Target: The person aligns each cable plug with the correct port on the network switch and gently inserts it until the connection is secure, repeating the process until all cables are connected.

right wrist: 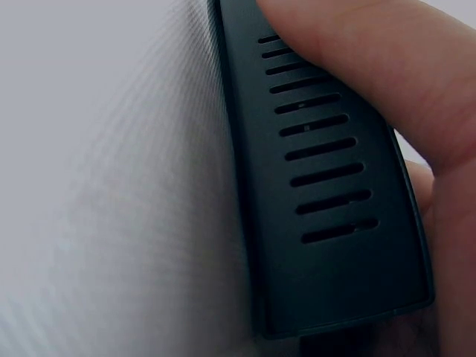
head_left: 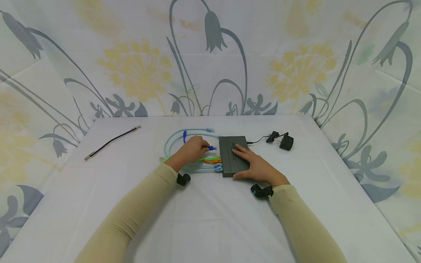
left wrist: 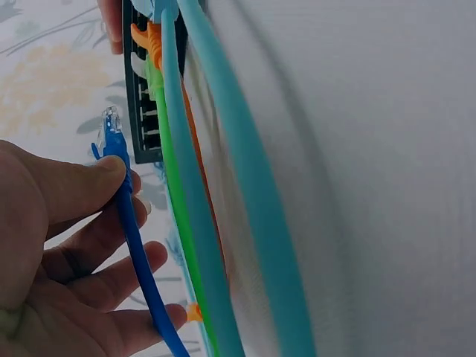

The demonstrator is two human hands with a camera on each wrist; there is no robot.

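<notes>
My left hand (head_left: 192,149) pinches a dark blue Ethernet cable (left wrist: 139,249) just behind its plug (left wrist: 111,132). The clear tip stands a little off the port side of a dark grey network switch (head_left: 228,155). Several empty ports show there in the left wrist view. Light blue plugs (head_left: 218,167), an orange plug (left wrist: 152,44) and a green cable (left wrist: 172,186) are in other ports. On the switch's top lie the extended fingers of my right hand (head_left: 258,168), while the thumb (right wrist: 357,59) presses along its slotted near side.
A looped light blue cable (head_left: 194,129) has one loose end behind my left hand. Right of the switch, a thin black cord leads to a power adapter (head_left: 286,142). A short black cable (head_left: 113,139) lies at the left. Patterned cloth rises behind the white table (head_left: 210,219).
</notes>
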